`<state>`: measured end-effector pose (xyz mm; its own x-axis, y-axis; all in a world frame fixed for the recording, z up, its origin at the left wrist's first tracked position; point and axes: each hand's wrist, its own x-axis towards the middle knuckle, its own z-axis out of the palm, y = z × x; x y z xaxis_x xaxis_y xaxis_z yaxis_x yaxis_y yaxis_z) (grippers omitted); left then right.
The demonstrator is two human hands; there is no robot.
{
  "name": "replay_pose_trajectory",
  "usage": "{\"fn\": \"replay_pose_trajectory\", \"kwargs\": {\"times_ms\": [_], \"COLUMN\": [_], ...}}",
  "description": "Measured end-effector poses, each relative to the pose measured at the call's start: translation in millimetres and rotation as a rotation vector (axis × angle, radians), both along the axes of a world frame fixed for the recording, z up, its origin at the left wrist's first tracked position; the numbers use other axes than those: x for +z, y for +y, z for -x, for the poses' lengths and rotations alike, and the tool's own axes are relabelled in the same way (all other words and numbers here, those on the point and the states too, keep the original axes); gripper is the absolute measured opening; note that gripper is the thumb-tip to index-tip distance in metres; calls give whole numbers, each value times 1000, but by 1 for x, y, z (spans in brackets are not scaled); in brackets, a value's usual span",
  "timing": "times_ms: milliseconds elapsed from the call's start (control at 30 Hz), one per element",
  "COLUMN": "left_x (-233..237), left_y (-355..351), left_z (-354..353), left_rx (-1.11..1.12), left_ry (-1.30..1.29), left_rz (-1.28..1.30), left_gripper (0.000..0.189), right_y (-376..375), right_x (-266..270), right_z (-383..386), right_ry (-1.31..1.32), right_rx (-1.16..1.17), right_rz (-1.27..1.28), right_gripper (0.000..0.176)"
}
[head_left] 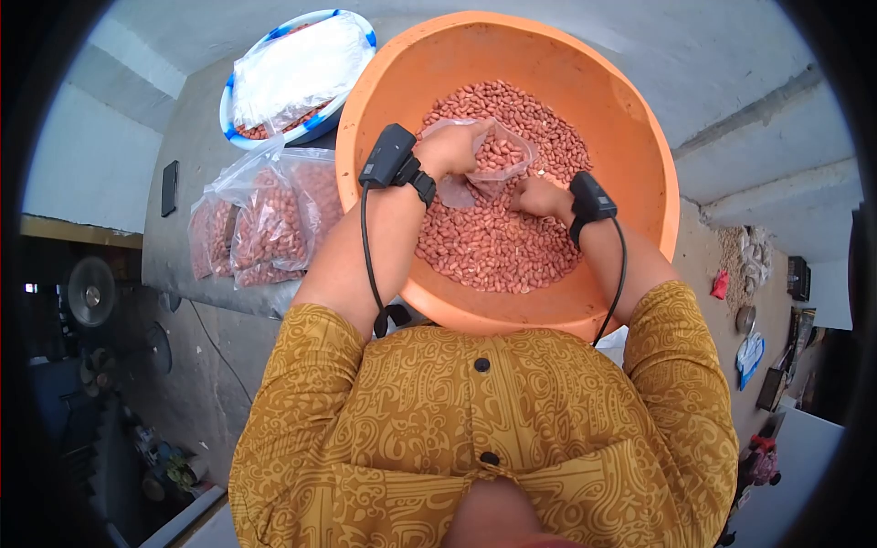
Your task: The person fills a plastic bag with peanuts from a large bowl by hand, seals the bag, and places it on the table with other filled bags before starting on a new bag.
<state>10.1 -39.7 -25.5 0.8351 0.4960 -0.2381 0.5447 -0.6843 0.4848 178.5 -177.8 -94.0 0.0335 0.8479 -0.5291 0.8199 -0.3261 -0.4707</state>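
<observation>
Left hand (pixel 449 151) gripping plastic bag (pixel 501 157), right hand (pixel 539 196) fisted beside it, among peanuts (pixel 484 247)

Mustard patterned blouse (pixel 475 411), black cabled wristbands (pixel 391 157)

Household yard that is serving as a small food-packing place.
A wide orange basin (pixel 639 119) of red-skinned peanuts (pixel 493 242) is sitting on a bare concrete ledge (pixel 183 256). Clear filled bags (pixel 265 224) are lying to its left, and a blue-rimmed bowl (pixel 233 100) is standing at the far left. Rough concrete steps (pixel 758 155) are running along the right. A fan (pixel 91 292) is standing at the left edge.
</observation>
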Motion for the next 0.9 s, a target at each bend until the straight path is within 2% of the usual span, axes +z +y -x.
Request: {"fn": "replay_pose_trajectory", "kwargs": {"times_ms": [67,133,233,333,367,467,500,600,633,733,800,900], "left_x": [3,11,4,7,9,9,5,0,0,-4,-9,-15], "left_y": [-1,-3,0,-2,-2,-1,0,3,2,4,8,9], "left_z": [0,0,0,0,0,-1,-1,-1,0,0,-1,-2], "left_rx": [0,6,2,-14,-7,-1,-5,-10,-11,-16,-9,-18], "left_ry": [18,50,23,15,23,32,23,16,17,5,13,-64], "left_rz": [-1,24,35,19,32,50,45,25,18,26,36,123], "left_gripper": [92,92,92,92,92,92,92,91,91,89,88,87], "right_y": [-4,-13,-21,-24,-31,-28,-31,-22,-19,-3,6,11], "right_x": [-8,26,36,32,17,32,39,39,40,74,81,100], "right_z": [38,75,96,102,103,95,95,87,88,72,55,45], "right_ry": [146,455,595,791,777,988,970,1331,1571,1695,1723,1628], "right_rx": [-42,-10,75,103,-26,-78,-134,-128,-91,-158,-209,-387], "right_rz": [-10,64,170,379,400,658,586,701,702,502,224,-103], "right_gripper": [49,60,68,72,65,53,21,29,25,18,19,22]}}
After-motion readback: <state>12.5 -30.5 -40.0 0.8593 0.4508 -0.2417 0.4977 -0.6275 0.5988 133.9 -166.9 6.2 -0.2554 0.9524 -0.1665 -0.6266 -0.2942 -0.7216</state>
